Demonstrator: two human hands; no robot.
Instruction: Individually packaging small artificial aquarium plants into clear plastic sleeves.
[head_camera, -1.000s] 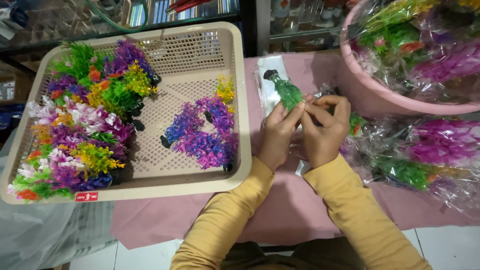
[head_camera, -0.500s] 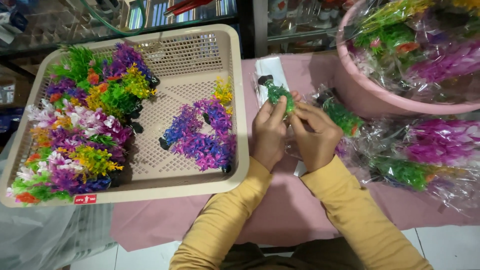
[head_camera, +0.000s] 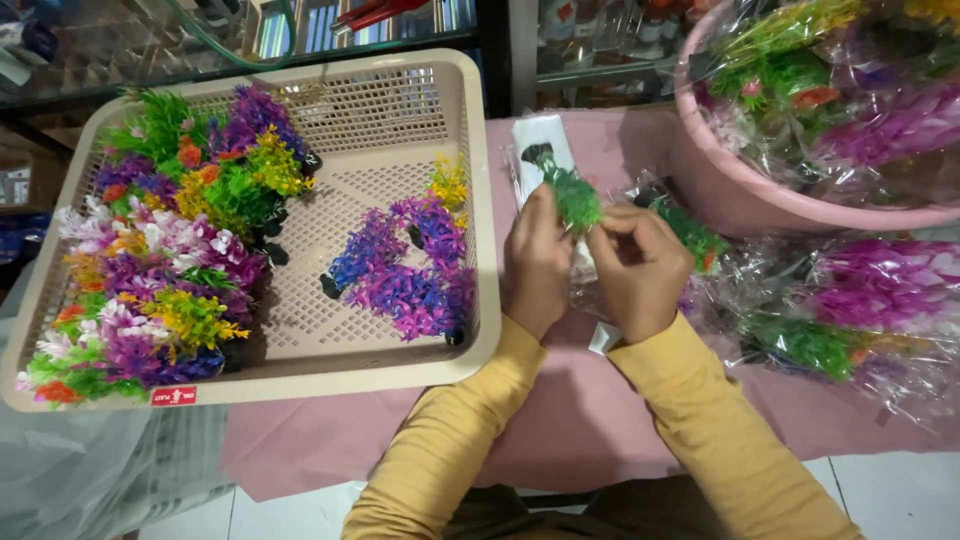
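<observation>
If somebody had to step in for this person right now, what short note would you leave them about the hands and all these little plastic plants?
Left hand: grip on a small green plastic plant, with clear wrapping around it.
Right hand: fingertips pinching at the same plant from the other side.
Beige basket, left: many unwrapped colourful plants heaped at its left side, a purple cluster near its right wall.
Pink tub, upper right: plants in clear wrapping.
More wrapped plants lie on the pink cloth to the right.
Done: the basket's plants are bare. Left: the one in hand, the tub, the loose wrapped ones.
</observation>
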